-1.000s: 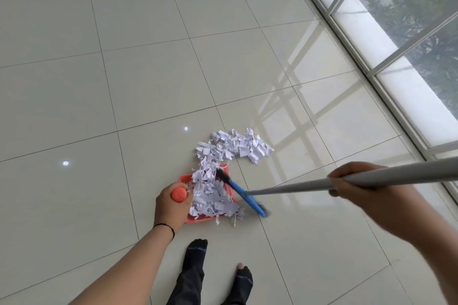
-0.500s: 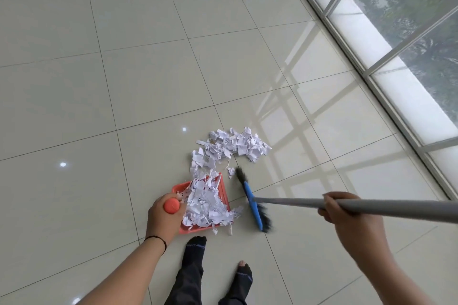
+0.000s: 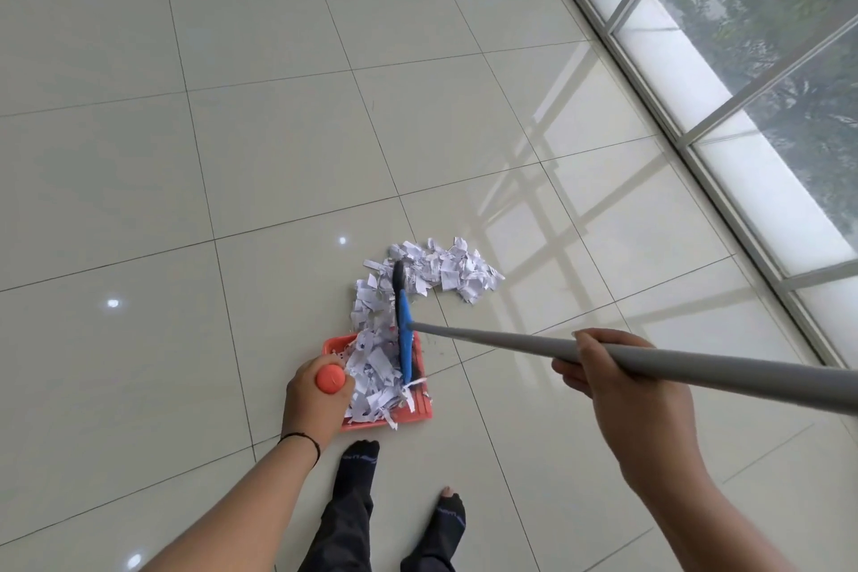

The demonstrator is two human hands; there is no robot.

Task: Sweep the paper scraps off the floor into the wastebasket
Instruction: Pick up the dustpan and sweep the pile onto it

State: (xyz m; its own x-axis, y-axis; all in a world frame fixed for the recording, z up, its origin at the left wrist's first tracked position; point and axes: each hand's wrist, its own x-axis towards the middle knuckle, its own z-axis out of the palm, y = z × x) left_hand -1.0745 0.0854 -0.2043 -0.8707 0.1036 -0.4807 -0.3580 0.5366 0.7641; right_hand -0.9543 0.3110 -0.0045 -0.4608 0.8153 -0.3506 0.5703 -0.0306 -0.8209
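White paper scraps (image 3: 448, 267) lie in a curved heap on the pale tiled floor, and more scraps fill the red dustpan (image 3: 420, 406) just in front of my feet. My left hand (image 3: 313, 402) grips the dustpan's orange handle (image 3: 330, 379) and holds the pan on the floor. My right hand (image 3: 622, 379) grips the grey pole of the broom (image 3: 487, 335). The blue broom head (image 3: 404, 334) stands lengthwise across the scraps, one end over the pan and the other in the heap. No wastebasket is in view.
A glass wall with a white frame (image 3: 710, 167) runs along the right side. My two feet in dark socks (image 3: 357, 464) stand on the tiles close behind the dustpan. Open tiled floor (image 3: 232, 107) stretches to the left and ahead.
The broom head has swung left from beside the dustpan onto the scraps and over the pan. My right hand has moved with the pole. My left hand keeps its grip on the pan.
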